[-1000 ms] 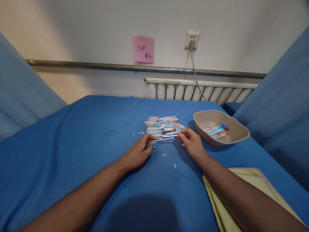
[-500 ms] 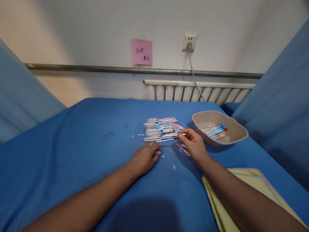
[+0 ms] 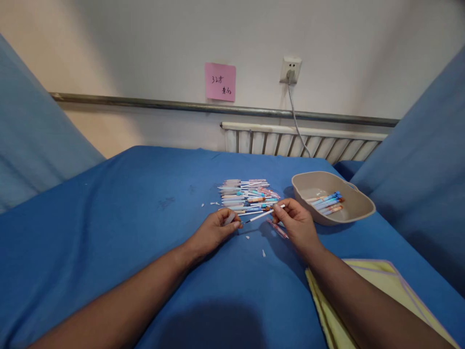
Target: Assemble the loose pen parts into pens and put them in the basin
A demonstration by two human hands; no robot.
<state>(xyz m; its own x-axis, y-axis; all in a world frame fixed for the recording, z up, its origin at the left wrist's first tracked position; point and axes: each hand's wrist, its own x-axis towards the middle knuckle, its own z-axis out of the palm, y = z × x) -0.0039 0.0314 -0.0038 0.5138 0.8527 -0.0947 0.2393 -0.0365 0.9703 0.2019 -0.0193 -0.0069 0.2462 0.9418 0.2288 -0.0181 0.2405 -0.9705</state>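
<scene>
My right hand [image 3: 295, 224] pinches a white pen refill [image 3: 262, 215] between thumb and fingers, its dark tip pointing left. My left hand [image 3: 212, 231] is closed on a pale, translucent pen part [image 3: 229, 219], with the thumb and fingertip right at the refill's tip. Whether the left fingers also grip that tip, I cannot tell. Behind both hands lie rows of pen barrels and refills [image 3: 240, 193] in pale, pink and blue colours. A pink patterned pen barrel [image 3: 279, 230] rests under my right hand. Small white tips [image 3: 264, 253] are scattered nearer to me.
On the right stands a beige basket [image 3: 354, 213] with several pens [image 3: 327, 201] inside. A folded yellow cloth [image 3: 378, 286] lies under my right forearm. Blue cloth [image 3: 119, 218] covers the table, which meets a wall with a radiator [image 3: 305, 140]. Blue curtains hang on both sides.
The refill has come away from the pile and now spans between my hands. My left hand has risen slightly and turned its fingertips toward the refill tip. The view has shifted a little.
</scene>
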